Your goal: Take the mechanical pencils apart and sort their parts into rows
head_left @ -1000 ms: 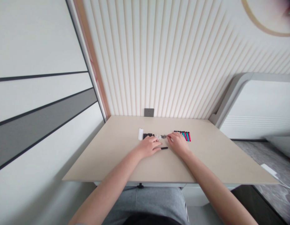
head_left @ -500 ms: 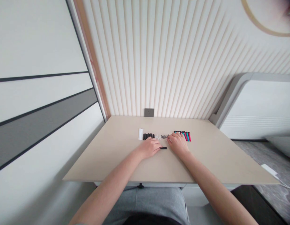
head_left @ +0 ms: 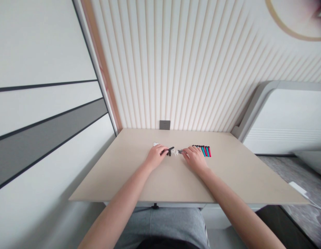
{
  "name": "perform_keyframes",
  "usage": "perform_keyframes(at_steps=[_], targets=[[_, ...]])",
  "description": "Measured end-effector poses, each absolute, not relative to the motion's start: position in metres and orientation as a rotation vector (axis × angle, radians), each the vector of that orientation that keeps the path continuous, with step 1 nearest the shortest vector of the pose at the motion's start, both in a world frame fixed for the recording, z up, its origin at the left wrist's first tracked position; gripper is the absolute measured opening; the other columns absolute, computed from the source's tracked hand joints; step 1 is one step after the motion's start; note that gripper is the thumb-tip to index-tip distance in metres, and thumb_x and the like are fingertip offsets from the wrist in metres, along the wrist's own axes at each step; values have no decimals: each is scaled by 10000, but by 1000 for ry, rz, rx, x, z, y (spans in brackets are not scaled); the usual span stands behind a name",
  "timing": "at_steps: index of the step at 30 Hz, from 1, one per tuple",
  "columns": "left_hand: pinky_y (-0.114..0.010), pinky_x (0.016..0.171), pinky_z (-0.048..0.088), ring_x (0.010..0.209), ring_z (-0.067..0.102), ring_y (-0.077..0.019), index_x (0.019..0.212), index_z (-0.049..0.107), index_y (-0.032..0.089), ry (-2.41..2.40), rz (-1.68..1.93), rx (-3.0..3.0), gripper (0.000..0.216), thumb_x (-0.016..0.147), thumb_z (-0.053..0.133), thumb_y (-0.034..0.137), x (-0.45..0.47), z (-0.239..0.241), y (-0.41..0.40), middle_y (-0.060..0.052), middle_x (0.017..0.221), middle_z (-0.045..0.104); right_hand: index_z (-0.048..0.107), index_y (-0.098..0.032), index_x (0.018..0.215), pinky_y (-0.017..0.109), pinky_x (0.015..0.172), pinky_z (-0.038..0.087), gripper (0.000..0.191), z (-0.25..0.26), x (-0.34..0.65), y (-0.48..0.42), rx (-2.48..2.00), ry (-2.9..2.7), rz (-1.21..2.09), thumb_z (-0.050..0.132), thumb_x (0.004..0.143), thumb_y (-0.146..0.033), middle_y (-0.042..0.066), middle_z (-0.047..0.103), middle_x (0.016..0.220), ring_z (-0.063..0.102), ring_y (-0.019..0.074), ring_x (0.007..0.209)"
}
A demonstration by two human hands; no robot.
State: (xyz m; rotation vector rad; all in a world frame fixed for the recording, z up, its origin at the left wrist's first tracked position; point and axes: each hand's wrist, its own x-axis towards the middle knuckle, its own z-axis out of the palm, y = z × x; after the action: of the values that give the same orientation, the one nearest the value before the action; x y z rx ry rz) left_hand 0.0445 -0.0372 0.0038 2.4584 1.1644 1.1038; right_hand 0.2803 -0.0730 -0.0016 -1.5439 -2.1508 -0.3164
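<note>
My left hand (head_left: pixel 155 156) pinches a slim black pen-like tube (head_left: pixel 171 148), tilted with its far end up to the right. It is held over a row of short black pieces (head_left: pixel 170 153), mostly hidden by the hand. White sticks (head_left: pixel 155 144) show just beyond the left knuckles. Small clear-white pieces (head_left: pixel 174 152) lie between the hands. My right hand (head_left: pixel 195 156) has its fingertips drawn together at a little pile of small grey pieces (head_left: pixel 180 151); what they grip is too small to make out. Red and teal tubes with black ends (head_left: pixel 207 151) lie beside its far side.
The beige table (head_left: pixel 118 180) meets a ribbed wall (head_left: pixel 160 69), where a grey socket (head_left: pixel 165 125) sits just above its back edge. A cabinet panel (head_left: pixel 46 155) stands on the left. At the right is a pale headboard (head_left: pixel 285 117).
My left hand has lifted the black pen-like tube from the table and moved it left and away from me, over the black pieces. My right hand has shifted slightly left.
</note>
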Motion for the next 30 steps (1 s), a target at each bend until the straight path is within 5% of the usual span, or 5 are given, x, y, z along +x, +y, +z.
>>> perform_keyframes(at_steps=[7,19,24,30], targets=[[-241,678,463,663,556,-121,964,696,185,1026,1072,2262,146,845,621,224,54,7,-47,-23,843,680,571,-199,1224,329,833,428,323,-9,264,-72,-1220,-2113,10,466,958,-348,69,681,926,605,211,876],[-243,707,474,692,595,-124,972,683,188,920,1059,2322,136,845,640,209,57,4,-50,-23,843,687,648,-197,938,295,703,456,272,-5,261,-72,-1163,-1751,493,524,896,-434,46,681,855,574,170,743],[-319,871,473,916,623,-178,995,672,205,934,1089,2501,145,901,572,248,47,3,-41,-53,958,697,615,-188,917,303,726,480,336,-8,266,-67,-1041,-1545,754,570,851,-515,40,661,813,606,170,748],[-387,988,437,1091,576,-220,1112,651,179,1490,994,2518,284,895,471,138,16,-8,-19,-88,1145,664,582,-187,970,326,710,509,418,-10,268,-63,-979,-1390,923,618,796,-566,45,661,814,637,177,723]])
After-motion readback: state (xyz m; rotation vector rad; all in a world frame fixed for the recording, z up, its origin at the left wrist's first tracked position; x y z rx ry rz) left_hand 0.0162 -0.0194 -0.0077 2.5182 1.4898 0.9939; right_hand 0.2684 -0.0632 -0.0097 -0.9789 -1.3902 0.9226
